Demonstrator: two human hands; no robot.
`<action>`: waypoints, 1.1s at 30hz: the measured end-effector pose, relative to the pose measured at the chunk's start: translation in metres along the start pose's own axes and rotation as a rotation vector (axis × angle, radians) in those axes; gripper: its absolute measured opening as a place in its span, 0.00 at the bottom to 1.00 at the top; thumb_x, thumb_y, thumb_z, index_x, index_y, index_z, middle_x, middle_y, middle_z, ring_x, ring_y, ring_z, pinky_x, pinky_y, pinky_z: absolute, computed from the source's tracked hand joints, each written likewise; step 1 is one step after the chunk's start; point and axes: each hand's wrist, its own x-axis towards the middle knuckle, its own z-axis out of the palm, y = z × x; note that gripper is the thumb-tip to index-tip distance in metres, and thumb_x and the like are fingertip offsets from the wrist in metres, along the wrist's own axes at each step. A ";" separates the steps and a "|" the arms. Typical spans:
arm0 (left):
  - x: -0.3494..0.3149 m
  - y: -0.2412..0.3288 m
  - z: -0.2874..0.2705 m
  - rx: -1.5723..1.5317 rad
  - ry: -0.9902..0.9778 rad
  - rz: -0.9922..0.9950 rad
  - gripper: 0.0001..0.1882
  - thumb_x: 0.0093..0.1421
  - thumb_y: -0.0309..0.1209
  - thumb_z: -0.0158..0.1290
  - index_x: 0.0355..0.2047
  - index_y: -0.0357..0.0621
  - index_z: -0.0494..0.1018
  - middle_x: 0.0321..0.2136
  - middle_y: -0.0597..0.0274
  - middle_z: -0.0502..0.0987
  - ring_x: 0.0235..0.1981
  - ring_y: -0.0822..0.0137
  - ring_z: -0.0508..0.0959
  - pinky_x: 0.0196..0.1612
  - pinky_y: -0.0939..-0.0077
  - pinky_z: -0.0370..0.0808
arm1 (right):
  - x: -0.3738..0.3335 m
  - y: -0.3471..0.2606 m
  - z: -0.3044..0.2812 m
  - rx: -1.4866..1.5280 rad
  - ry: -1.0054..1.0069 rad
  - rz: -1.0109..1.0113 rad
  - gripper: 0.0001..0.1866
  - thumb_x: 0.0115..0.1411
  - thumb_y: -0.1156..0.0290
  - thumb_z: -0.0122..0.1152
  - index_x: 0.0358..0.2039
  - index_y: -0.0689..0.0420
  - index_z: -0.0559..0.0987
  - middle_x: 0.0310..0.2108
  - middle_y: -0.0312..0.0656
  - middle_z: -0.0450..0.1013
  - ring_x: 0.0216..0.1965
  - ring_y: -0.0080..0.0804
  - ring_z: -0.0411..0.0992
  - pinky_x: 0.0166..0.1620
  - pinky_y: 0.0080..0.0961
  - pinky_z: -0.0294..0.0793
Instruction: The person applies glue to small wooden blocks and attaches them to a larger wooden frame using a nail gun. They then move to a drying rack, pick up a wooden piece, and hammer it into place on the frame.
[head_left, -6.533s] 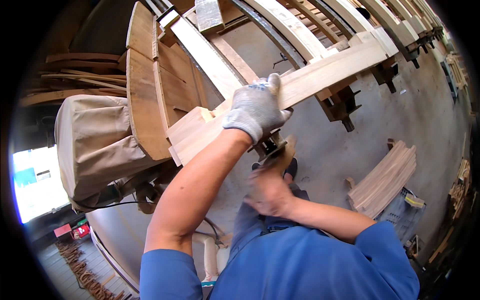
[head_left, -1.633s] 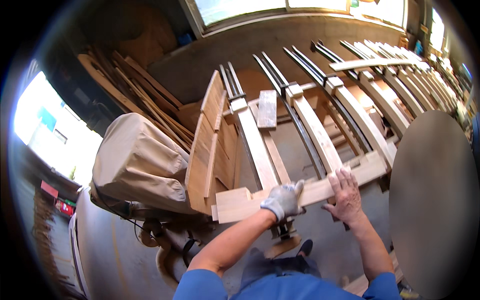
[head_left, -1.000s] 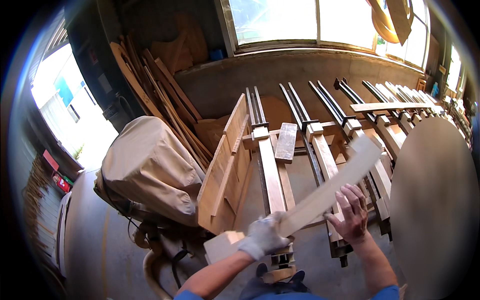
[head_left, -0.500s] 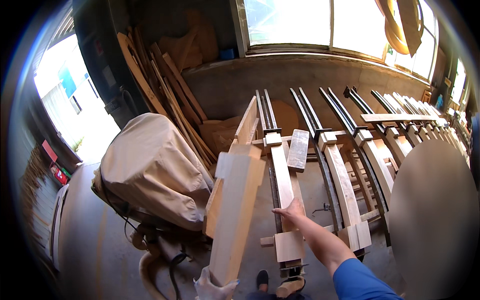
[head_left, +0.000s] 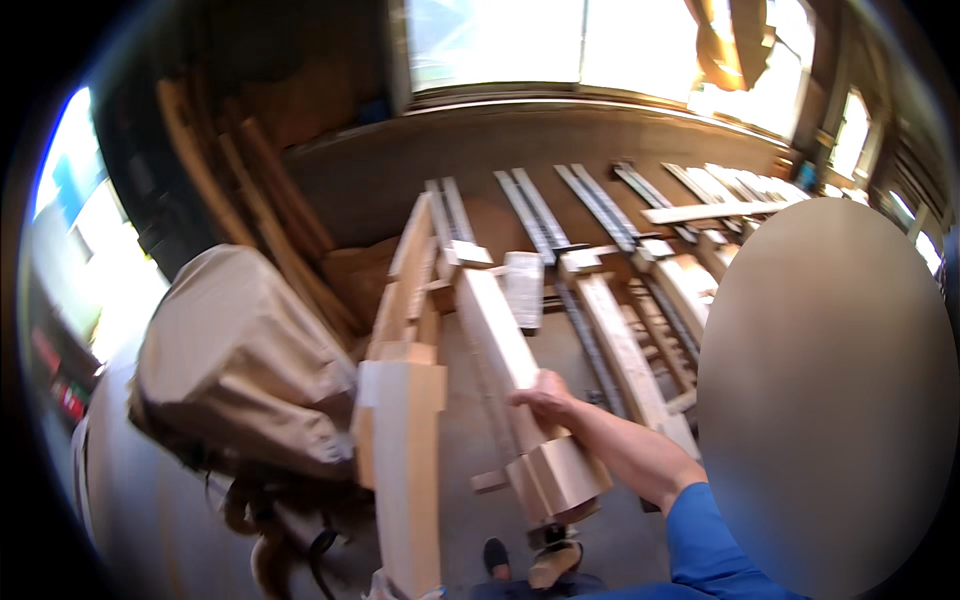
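Note:
A thick pale wooden beam [head_left: 405, 470] stands at left of centre, tilted away from me. My left hand [head_left: 393, 588], in a whitish glove, holds its near end at the lower edge; most of that hand is cut off. My right hand [head_left: 547, 396], below a blue short sleeve, is closed around a second long beam [head_left: 497, 320] in the clamp rack. Under that beam's near end is a wider wooden block [head_left: 567, 474]. A pale flat block [head_left: 523, 290] sits just right of the second beam's far part.
Further beams [head_left: 625, 345] and metal clamp bars [head_left: 527, 217] run in a row to the right. A machine under a tan cover [head_left: 240, 360] stands at left. Boards [head_left: 270, 220] lean on the back wall. A blurred brown oval [head_left: 830, 400] hides the right side.
The view has swung right, so things sit further left. The clamped beam's near end now appears turned toward the right, with my right hand wrapped around it. My left hand still holds its beam.

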 end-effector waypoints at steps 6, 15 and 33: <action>0.021 0.014 0.011 -0.021 0.071 0.232 0.50 0.37 0.56 0.77 0.50 0.30 0.75 0.40 0.34 0.81 0.43 0.33 0.80 0.47 0.47 0.78 | -0.038 -0.024 -0.082 0.294 0.164 -0.139 0.33 0.44 0.64 0.83 0.47 0.68 0.79 0.39 0.50 0.82 0.39 0.36 0.80 0.45 0.33 0.81; 0.021 0.046 0.007 -0.035 -0.043 0.274 0.44 0.38 0.55 0.78 0.45 0.35 0.74 0.36 0.39 0.80 0.41 0.38 0.79 0.45 0.49 0.76 | -0.045 0.001 -0.229 0.474 0.759 0.190 0.38 0.43 0.61 0.81 0.50 0.70 0.75 0.45 0.57 0.81 0.41 0.48 0.83 0.45 0.43 0.85; 0.027 0.094 0.020 -0.044 0.058 0.380 0.36 0.38 0.53 0.79 0.30 0.41 0.70 0.22 0.52 0.72 0.25 0.44 0.73 0.31 0.50 0.70 | 0.003 0.208 -0.355 0.835 1.176 0.414 0.38 0.44 0.73 0.76 0.58 0.70 0.75 0.56 0.56 0.77 0.52 0.50 0.78 0.56 0.44 0.79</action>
